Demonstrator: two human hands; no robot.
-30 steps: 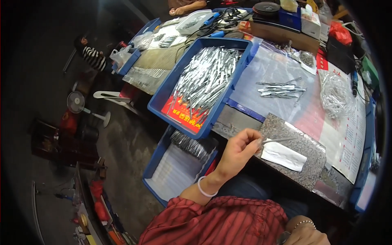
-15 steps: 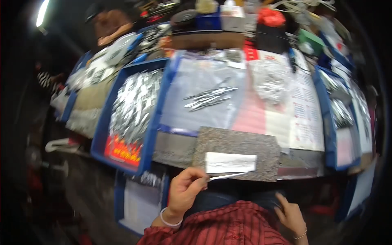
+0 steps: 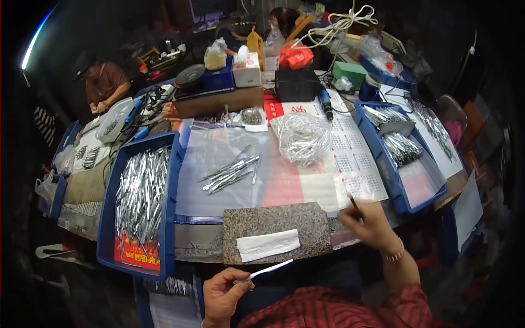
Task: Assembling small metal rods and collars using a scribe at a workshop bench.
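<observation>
My left hand (image 3: pixel 223 292) is closed in a pinch on one end of a slim, pale silver metal strip (image 3: pixel 272 269). The strip points right, just off the near edge of a speckled stone slab (image 3: pixel 314 224). A folded white paper (image 3: pixel 268 245) lies on that slab. Beyond the slab's right end, my right hand (image 3: pixel 372 225) is raised, somewhat blurred, its fingers closed round a thin dark stick-like thing (image 3: pixel 355 203) whose kind I cannot make out. Several slender silver metal pieces (image 3: pixel 232 174) lie loosely on clear plastic sheeting (image 3: pixel 191 205) behind the slab.
A blue tray (image 3: pixel 170 210) full of silver pieces stands left; another blue tray (image 3: pixel 402 199) with bundled pieces stands right. A clear plastic bag (image 3: pixel 302 139) and a blue-black handheld tool (image 3: pixel 326 105) lie farther back. Boxes (image 3: pixel 219 79) line the back. A person (image 3: pixel 106 87) sits far left.
My right hand has come up from my lap to beside the slab, a thin dark thing now in it. My left hand still holds the strip. The whole view has shifted.
</observation>
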